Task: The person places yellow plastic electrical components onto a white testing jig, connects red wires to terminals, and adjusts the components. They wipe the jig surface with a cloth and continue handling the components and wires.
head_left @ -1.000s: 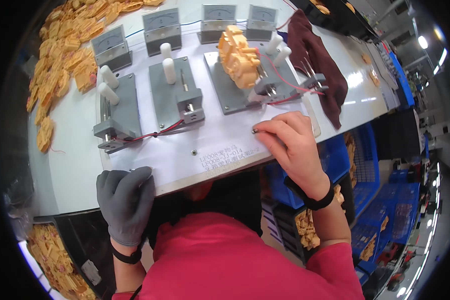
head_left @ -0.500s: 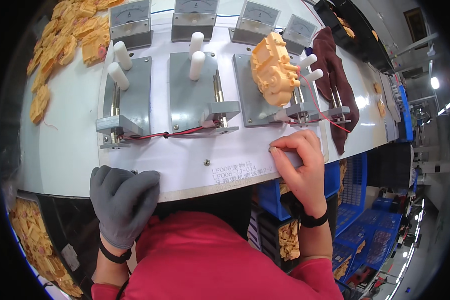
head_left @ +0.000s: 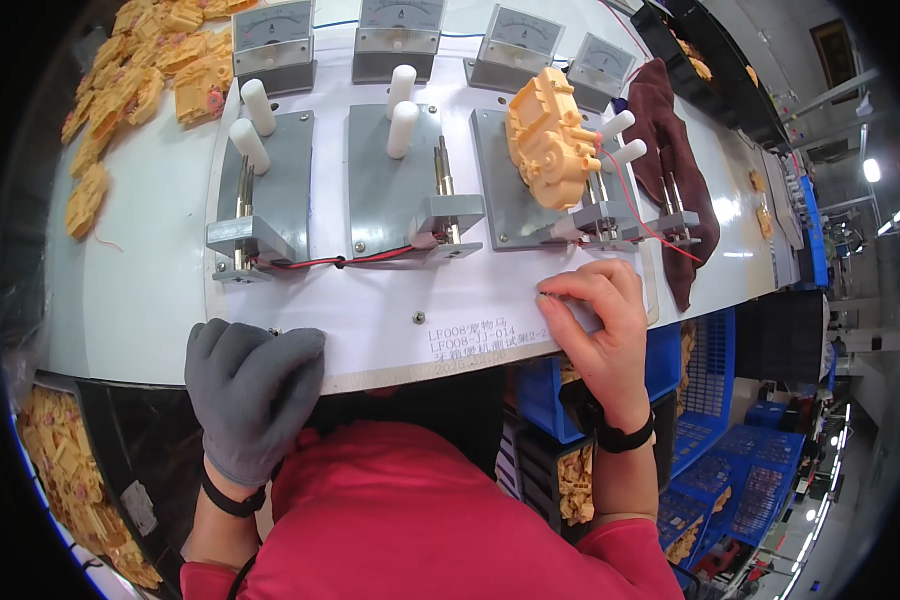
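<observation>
My left hand, in a grey glove, curls over the near edge of a white board. Bare, with a black wristband, my right hand rests its fingertips on the board's right front part. Neither hand holds a loose object. On the board stand three grey metal fixtures with white cylindrical handles, joined by red and black wires. A yellow plastic moulded part sits on the third fixture, beyond my right hand.
Several grey analogue meters line the far side. Yellow plastic parts lie piled at the far left and in a bin at lower left. A dark red cloth lies at right. Blue crates stand below the table.
The view has shifted, so the board sits more centred and level. My right hand has slid slightly along the board's front. My left hand stays on the edge.
</observation>
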`<state>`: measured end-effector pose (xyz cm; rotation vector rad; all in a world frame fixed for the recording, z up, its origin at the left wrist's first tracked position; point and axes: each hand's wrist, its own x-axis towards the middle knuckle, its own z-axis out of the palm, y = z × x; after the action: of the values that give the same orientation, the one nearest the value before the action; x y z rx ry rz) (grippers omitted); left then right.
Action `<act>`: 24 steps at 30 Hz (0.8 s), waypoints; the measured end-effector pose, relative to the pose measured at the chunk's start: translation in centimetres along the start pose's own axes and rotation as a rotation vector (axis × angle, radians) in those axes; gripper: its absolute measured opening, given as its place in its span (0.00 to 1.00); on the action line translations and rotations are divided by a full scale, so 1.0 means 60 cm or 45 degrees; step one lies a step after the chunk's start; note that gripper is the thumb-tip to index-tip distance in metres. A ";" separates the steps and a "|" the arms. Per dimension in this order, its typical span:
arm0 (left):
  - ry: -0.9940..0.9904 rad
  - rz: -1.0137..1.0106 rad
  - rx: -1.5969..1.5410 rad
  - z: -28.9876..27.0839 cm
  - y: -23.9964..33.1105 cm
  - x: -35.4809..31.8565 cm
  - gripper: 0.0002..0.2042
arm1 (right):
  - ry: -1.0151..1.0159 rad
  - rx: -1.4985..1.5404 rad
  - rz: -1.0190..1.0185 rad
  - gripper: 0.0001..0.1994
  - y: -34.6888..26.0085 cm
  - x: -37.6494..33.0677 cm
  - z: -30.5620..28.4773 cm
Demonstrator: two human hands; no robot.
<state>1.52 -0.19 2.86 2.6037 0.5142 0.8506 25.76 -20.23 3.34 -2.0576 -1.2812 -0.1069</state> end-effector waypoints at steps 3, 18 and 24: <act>0.013 0.009 0.010 0.001 -0.001 -0.002 0.12 | 0.010 -0.019 -0.027 0.07 0.001 0.001 0.001; 0.014 0.018 -0.024 0.000 0.005 -0.002 0.12 | 0.140 -0.032 -0.132 0.10 0.006 -0.013 0.000; -0.455 -0.111 -0.461 -0.076 0.054 0.018 0.16 | 0.330 0.552 0.201 0.19 0.000 -0.004 0.001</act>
<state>0.28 -1.58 8.23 2.3055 0.3326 0.3906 25.60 -20.38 3.21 -1.6986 -0.8890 -0.0201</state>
